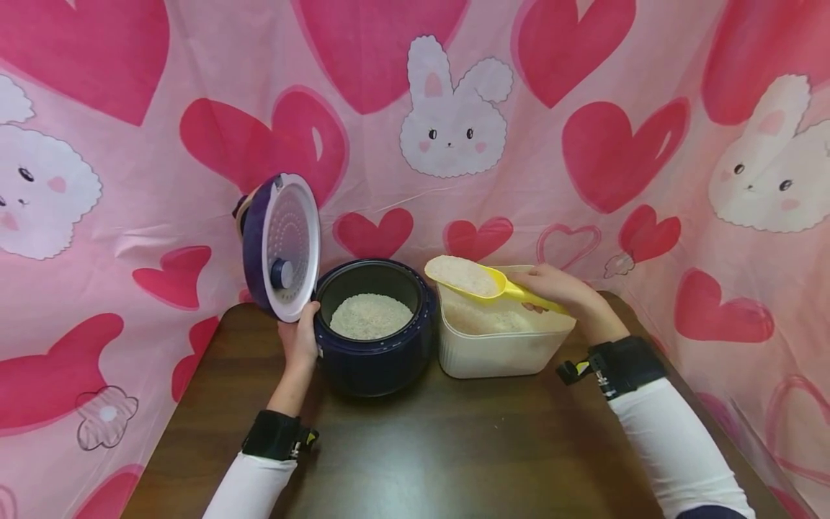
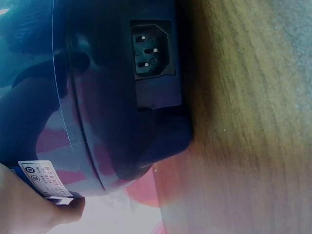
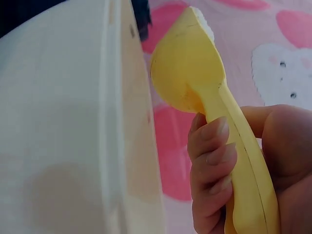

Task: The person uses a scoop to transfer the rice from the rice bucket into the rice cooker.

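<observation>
A dark blue rice cooker [image 1: 375, 367] stands with its lid [image 1: 292, 245] raised to the left. White rice [image 1: 371, 316] lies in its dark inner pot. My left hand [image 1: 300, 344] grips the cooker's side by the lid hinge; in the left wrist view, part of that hand [image 2: 34, 209] shows beside a label, most fingers hidden. My right hand [image 1: 551, 285] holds a yellow scoop [image 1: 512, 290] by its handle, heaped with rice, above a cream bin [image 1: 496, 357] that holds more rice. In the right wrist view, curled fingers [image 3: 212, 156] wrap the handle.
Cooker and bin stand side by side on a dark wooden table [image 1: 415, 447], with a narrow gap between them. A pink curtain [image 1: 454, 202] with hearts and rabbits hangs close behind and at both sides. A power socket [image 2: 152, 48] shows on the cooker's body.
</observation>
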`<state>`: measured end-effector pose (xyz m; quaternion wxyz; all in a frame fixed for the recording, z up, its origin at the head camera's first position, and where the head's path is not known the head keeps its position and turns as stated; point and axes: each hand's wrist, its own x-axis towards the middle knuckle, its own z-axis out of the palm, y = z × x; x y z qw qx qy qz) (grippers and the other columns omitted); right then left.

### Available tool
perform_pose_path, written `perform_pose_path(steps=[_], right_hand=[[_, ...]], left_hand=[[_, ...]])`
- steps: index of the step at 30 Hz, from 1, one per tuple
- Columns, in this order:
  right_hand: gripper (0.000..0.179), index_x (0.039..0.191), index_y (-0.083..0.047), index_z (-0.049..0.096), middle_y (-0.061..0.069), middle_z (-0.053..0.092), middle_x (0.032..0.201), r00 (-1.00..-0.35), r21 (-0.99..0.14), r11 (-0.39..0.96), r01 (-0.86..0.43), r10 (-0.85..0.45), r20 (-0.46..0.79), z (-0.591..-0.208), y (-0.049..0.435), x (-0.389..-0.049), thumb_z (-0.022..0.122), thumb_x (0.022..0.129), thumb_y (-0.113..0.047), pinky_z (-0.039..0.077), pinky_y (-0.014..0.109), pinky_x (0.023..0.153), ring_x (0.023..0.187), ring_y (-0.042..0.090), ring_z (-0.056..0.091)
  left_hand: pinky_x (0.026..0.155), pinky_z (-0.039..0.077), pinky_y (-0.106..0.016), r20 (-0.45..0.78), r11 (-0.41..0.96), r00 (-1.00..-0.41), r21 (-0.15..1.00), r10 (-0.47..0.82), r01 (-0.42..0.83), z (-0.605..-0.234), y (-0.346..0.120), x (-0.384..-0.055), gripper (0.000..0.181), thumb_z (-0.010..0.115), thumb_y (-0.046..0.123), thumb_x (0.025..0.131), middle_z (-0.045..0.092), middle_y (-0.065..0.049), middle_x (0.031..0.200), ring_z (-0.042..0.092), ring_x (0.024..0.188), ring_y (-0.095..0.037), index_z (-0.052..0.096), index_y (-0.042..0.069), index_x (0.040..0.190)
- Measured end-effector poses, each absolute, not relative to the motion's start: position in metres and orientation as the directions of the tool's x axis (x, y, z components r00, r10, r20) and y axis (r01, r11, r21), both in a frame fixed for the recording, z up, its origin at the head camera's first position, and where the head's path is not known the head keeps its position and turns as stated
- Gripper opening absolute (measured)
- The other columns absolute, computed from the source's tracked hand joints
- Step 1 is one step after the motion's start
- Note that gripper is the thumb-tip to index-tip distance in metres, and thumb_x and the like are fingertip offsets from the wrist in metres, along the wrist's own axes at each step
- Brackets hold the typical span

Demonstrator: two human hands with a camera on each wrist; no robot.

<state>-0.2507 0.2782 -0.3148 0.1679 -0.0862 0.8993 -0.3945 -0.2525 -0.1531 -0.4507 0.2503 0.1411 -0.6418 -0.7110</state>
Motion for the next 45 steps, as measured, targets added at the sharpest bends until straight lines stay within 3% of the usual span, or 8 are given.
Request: perform_pose_path(steps=[7,13,21,32,38,45], right_hand=[[0.038,0.104,-0.001,0.066,0.010,0.058,0.075,-0.911,-0.770,0.627,-0.123,-0.378,-0.163,-0.306,0.243,-0.264,0.052,0.107,-0.036,0.047,0.029,0.060,0.065,0.026,0.054],[0.040,0.090,-0.002,0.066,0.008,0.062,0.072,-0.926,-0.708,0.691,-0.145,-0.347,-0.149,-0.297,0.212,-0.268,0.052,0.106,-0.035,0.048,0.029,0.059,0.062,0.025,0.056],[0.043,0.090,-0.002,0.069,0.009,0.065,0.075,-0.945,-0.634,0.766,-0.105,-0.275,-0.176,-0.290,0.181,-0.268,0.054,0.105,-0.039,0.049,0.027,0.061,0.065,0.024,0.059],[0.042,0.078,-0.004,0.071,0.014,0.068,0.075,-0.949,-0.559,0.813,-0.162,-0.284,-0.139,-0.287,0.156,-0.268,0.071,0.097,-0.042,0.052,0.029,0.060,0.066,0.026,0.062],[0.045,0.072,-0.007,0.071,0.006,0.066,0.068,-0.958,-0.498,0.851,-0.165,-0.259,-0.126,-0.288,0.149,-0.267,0.072,0.095,-0.045,0.049,0.029,0.059,0.070,0.027,0.065],[0.043,0.075,-0.009,0.073,0.013,0.072,0.079,-0.961,-0.440,0.875,-0.201,-0.264,-0.086,-0.287,0.144,-0.265,0.070,0.096,-0.047,0.048,0.033,0.062,0.071,0.025,0.065]], left_hand=[[0.092,0.039,-0.021,0.113,-0.042,-0.836,0.986,-0.537,0.161,-0.450,-0.153,-0.252,0.031,0.067,0.021,0.088,0.062,0.006,0.097,0.053,0.095,-0.013,0.063,0.006,0.114],[0.091,0.039,-0.021,0.113,-0.047,-0.837,0.986,-0.535,0.163,-0.450,-0.153,-0.251,0.031,0.067,0.021,0.088,0.062,0.006,0.096,0.053,0.095,-0.014,0.063,0.005,0.113],[0.093,0.038,-0.021,0.116,-0.047,-0.837,0.985,-0.535,0.166,-0.449,-0.151,-0.250,0.033,0.067,0.021,0.088,0.062,0.003,0.101,0.052,0.097,-0.014,0.062,0.004,0.116],[0.094,0.038,-0.021,0.110,-0.070,-0.842,0.983,-0.528,0.172,-0.450,-0.152,-0.251,0.035,0.067,0.021,0.089,0.061,0.004,0.103,0.051,0.099,-0.014,0.061,0.004,0.119],[0.096,0.037,-0.021,0.096,-0.074,-0.848,0.985,-0.522,0.157,-0.450,-0.152,-0.250,0.041,0.067,0.022,0.089,0.061,-0.004,0.113,0.052,0.102,-0.015,0.059,0.002,0.124],[0.095,0.038,-0.020,0.100,-0.068,-0.842,0.985,-0.530,0.159,-0.448,-0.152,-0.249,0.038,0.067,0.022,0.089,0.062,-0.001,0.109,0.053,0.101,-0.013,0.061,0.003,0.122]])
